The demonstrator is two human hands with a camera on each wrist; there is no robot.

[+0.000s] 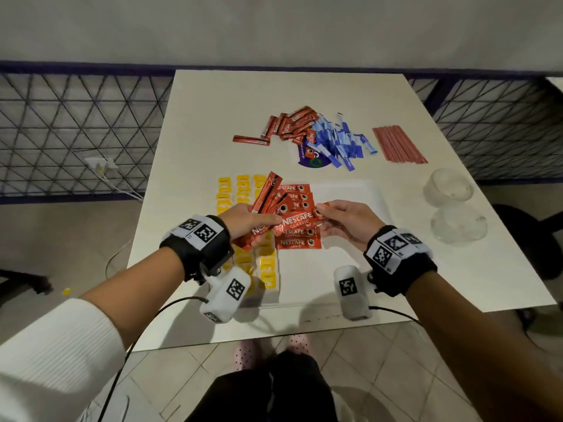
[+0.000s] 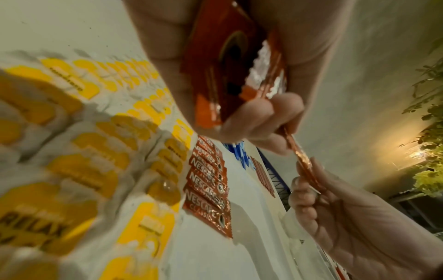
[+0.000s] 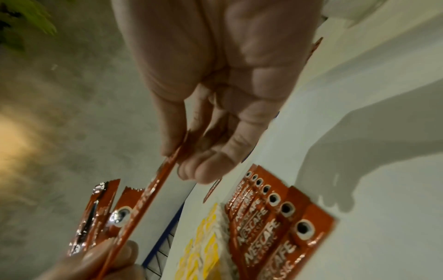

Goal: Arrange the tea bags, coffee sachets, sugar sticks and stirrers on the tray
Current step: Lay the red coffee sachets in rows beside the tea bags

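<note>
Our left hand (image 1: pixel 246 222) grips a fanned bunch of red coffee sachets (image 1: pixel 266 199), fingers curled round their lower ends, and our right hand (image 1: pixel 344 222) pinches the end of one sachet (image 1: pixel 300 220) between thumb and fingertips (image 3: pixel 206 168), the other end of that sachet under the left thumb. Directly beneath this shared grip we see a row of sachets (image 1: pixel 298 236) lying overlapped on the white tray (image 1: pixel 362 190), labels up. Just left of the grip and partly under our left wrist, the yellow tea bags (image 1: pixel 243 185) lie in columns on the tray. Beyond the grip, well apart on the white table (image 1: pixel 213 117), we see a loose heap of more red sachets (image 1: pixel 289 124) touching a pile of blue sugar sticks (image 1: pixel 338 141), and to their right a bundle of reddish stirrers (image 1: pixel 399 144). Right of our right hand stand two clear glass vessels (image 1: pixel 451 205).
</note>
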